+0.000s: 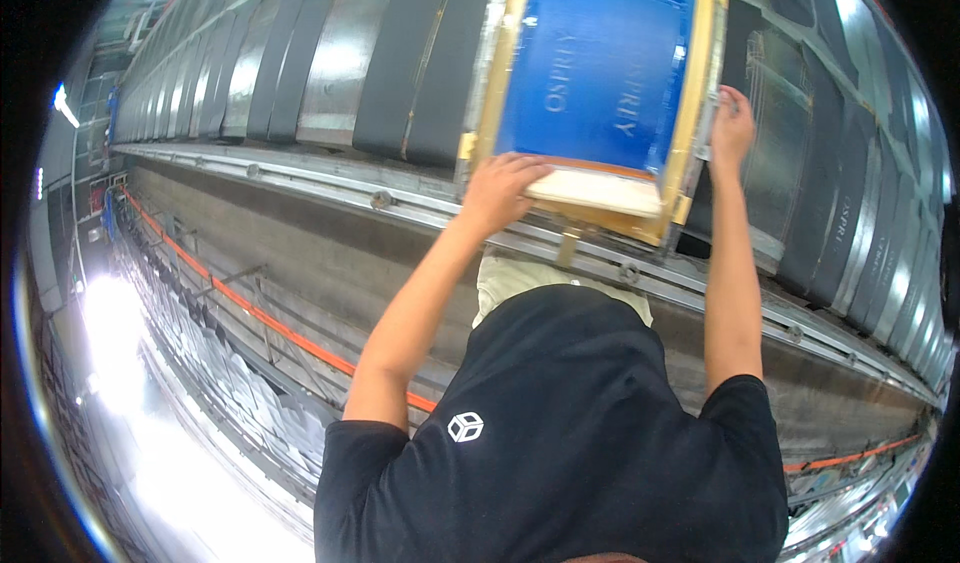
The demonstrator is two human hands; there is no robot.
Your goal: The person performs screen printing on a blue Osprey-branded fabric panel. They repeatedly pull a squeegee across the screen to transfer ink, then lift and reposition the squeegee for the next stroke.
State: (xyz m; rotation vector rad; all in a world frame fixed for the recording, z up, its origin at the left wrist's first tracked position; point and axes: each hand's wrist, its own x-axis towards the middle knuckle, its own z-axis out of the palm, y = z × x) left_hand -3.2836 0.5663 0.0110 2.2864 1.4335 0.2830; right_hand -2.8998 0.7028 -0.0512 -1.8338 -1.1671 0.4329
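A screen printing frame (488,113) with yellow tape round its border lies in front of me. Its blue mesh (600,53) carries pale lettering. Across the near end of the mesh rests a squeegee (597,191), pale along its body and reddish-brown on its far edge. My left hand (503,191) is closed over the squeegee's left end, the fingertips on its top. At the frame's right side, my right hand (733,128) has its fingers bent round the outer edge; the thumb side is partly hidden.
A long printing table holds dark fabric strips (400,63) side by side. A metal rail (400,213) with round knobs runs along its near edge, close to my waist. Behind to the left, an orange pipe (250,308) passes beside a rack of grey pieces (230,383).
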